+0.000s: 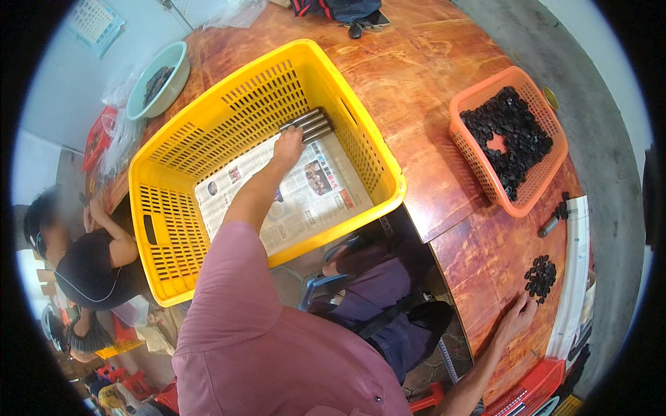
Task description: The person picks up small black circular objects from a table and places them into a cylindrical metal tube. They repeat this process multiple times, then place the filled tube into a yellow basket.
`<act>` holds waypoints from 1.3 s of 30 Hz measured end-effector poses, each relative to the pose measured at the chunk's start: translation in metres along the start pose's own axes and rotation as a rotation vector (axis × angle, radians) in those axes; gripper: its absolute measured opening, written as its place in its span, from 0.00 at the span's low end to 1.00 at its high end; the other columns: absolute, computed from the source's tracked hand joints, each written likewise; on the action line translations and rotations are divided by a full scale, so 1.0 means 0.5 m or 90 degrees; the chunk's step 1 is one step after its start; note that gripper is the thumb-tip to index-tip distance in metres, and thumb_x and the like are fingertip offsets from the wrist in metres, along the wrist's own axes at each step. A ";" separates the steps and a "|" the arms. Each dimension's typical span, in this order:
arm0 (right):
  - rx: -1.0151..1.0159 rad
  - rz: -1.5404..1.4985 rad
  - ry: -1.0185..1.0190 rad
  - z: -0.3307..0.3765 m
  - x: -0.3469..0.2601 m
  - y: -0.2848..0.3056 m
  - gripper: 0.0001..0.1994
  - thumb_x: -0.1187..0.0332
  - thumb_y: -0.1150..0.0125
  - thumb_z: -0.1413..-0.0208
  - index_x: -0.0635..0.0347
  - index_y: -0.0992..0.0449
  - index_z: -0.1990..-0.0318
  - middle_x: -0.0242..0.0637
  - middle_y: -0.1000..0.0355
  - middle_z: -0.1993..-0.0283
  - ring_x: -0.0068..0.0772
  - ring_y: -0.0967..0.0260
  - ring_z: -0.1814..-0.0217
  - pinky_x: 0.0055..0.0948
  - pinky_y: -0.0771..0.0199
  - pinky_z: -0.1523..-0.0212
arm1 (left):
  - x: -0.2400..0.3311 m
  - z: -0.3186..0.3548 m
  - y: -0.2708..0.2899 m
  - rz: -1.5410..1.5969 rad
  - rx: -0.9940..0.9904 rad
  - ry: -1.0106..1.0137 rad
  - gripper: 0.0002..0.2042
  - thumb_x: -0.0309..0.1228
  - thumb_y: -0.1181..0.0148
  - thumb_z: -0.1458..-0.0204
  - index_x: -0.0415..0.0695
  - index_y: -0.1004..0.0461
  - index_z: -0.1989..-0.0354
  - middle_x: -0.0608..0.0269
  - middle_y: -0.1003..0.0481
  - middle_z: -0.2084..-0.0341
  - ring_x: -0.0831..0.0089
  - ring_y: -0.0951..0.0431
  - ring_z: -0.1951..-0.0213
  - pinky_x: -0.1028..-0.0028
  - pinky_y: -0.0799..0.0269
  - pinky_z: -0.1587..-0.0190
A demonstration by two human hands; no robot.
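My left hand (288, 144) reaches into the yellow crate (222, 265), its fingers closed at the ends of several metal tubes (318, 129). They lie side by side in the crate's far right corner, on the newspaper (320, 211) lining the bottom. At the right, my right hand (517, 319) is low over the wooden table, fingertips drawn together at the near edge of a pile of small black pieces (540, 279). Whatever is between those fingertips is too small to make out. Beyond the pile, a short grey cylinder (548, 227) lies beside a few more black pieces.
An orange basket (463, 142) full of black pieces stands on the wooden table (402, 76) at the right. A pale green basin (179, 76) sits past the crate's left side. At the far left a person (94, 267) sits, and red baskets (534, 388) stand near my right arm.
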State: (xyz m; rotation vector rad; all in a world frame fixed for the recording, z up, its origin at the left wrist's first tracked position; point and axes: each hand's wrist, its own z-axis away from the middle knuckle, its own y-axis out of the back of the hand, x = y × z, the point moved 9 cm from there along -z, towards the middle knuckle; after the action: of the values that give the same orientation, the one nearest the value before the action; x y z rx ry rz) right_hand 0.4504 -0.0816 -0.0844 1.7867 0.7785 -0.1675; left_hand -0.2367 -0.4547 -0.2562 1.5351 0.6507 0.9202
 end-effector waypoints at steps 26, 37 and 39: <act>-0.006 0.078 0.019 0.001 -0.011 0.002 0.19 0.59 0.41 0.33 0.70 0.29 0.66 0.48 0.34 0.69 0.48 0.35 0.67 0.44 0.33 0.62 | -0.135 0.005 -0.116 0.732 0.123 0.448 0.41 0.56 0.51 0.35 0.36 0.50 0.24 0.43 0.48 0.25 0.52 0.48 0.25 0.61 0.50 0.26; -0.026 0.061 0.010 0.004 -0.047 0.005 0.13 0.65 0.39 0.37 0.67 0.32 0.67 0.48 0.36 0.68 0.52 0.36 0.63 0.45 0.34 0.58 | -0.240 -0.041 -0.100 0.487 0.137 0.326 0.34 0.49 0.44 0.37 0.33 0.36 0.32 0.40 0.29 0.37 0.51 0.29 0.36 0.60 0.37 0.33; 0.002 0.081 0.030 0.000 -0.041 0.002 0.12 0.67 0.38 0.39 0.66 0.30 0.68 0.49 0.34 0.67 0.54 0.34 0.62 0.46 0.34 0.58 | -0.263 -0.057 -0.077 0.426 0.169 0.280 0.31 0.47 0.41 0.39 0.33 0.31 0.36 0.41 0.25 0.42 0.52 0.25 0.42 0.61 0.33 0.37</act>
State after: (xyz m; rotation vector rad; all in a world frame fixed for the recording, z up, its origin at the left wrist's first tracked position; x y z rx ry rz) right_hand 0.4352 -0.0901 -0.0740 1.8428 0.6956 -0.0434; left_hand -0.3274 -0.5409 -0.3191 1.8453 0.5841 1.7683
